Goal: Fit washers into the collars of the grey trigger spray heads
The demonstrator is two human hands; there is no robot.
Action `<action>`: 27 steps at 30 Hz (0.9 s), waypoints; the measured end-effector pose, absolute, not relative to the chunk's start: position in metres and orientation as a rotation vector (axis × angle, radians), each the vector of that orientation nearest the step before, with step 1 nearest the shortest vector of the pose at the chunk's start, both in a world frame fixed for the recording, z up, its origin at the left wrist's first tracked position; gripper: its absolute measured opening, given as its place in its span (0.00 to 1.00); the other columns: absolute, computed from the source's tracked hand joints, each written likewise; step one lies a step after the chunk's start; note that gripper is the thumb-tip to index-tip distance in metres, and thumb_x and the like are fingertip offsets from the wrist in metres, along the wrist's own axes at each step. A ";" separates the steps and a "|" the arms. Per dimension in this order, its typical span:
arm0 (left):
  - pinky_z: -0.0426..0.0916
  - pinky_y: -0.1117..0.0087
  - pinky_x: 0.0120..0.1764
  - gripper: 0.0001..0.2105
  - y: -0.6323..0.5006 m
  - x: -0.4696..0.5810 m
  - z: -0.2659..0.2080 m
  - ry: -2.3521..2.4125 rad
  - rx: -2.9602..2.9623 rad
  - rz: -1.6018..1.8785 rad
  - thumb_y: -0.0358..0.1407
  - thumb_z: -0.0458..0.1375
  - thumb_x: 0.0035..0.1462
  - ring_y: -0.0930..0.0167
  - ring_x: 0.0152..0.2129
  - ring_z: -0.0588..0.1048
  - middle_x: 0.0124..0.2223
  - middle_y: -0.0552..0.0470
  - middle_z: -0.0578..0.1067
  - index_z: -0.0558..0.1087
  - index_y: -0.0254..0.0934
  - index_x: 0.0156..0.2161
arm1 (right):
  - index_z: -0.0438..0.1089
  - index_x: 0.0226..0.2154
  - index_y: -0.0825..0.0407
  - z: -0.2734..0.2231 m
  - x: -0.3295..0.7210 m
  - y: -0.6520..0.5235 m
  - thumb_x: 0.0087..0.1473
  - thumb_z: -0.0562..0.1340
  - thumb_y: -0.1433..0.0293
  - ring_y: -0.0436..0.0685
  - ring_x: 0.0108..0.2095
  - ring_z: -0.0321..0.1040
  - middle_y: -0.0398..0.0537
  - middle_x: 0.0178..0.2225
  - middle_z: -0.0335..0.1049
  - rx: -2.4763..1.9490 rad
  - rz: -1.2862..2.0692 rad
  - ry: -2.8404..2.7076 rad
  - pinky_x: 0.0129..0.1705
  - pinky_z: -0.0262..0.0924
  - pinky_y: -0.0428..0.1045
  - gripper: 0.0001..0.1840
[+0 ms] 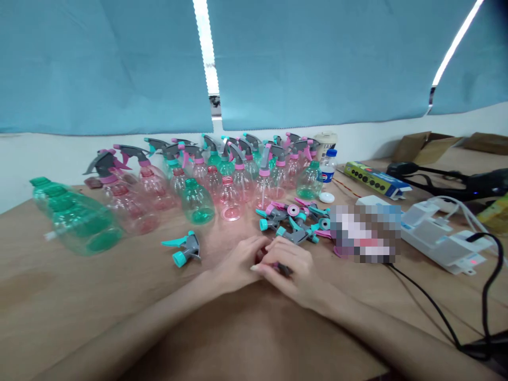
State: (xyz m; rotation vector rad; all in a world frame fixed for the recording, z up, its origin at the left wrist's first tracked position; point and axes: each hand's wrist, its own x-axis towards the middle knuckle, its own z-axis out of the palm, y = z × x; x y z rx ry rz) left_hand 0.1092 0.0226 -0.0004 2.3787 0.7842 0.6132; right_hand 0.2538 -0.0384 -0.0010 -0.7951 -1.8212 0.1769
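My left hand (pixel 244 262) and my right hand (pixel 297 272) meet above the near middle of the table, fingers curled together. Between them is a spray trigger head (pixel 284 269), mostly hidden; a dark grey part and a bit of pink show. Both hands are closed around it. To the left of my left hand lies a teal and grey spray head (pixel 188 250). Just beyond my right hand is a pile of loose pink, teal and grey spray heads (pixel 299 233). Farther back stand an open green bottle (pixel 197 203) and an open pink bottle (pixel 230 201).
Several bottles with spray heads fitted (pixel 240 177) stand in rows at the back. Green bottles (pixel 85 225) are at the left. On the right are a Pepsi-labelled bottle (pixel 327 172), a power strip box (pixel 373 180), a clear plastic case (pixel 440 238) and a black cable (pixel 428 301).
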 end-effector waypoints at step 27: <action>0.71 0.71 0.32 0.07 0.001 0.034 -0.019 1.088 2.358 0.824 0.31 0.52 0.59 0.73 0.29 0.70 0.44 0.52 0.65 0.67 0.43 0.42 | 0.75 0.38 0.53 -0.037 0.297 0.029 0.54 0.53 0.45 0.68 0.44 0.61 0.58 0.39 0.69 -1.755 -0.440 -1.783 0.45 0.59 0.61 0.31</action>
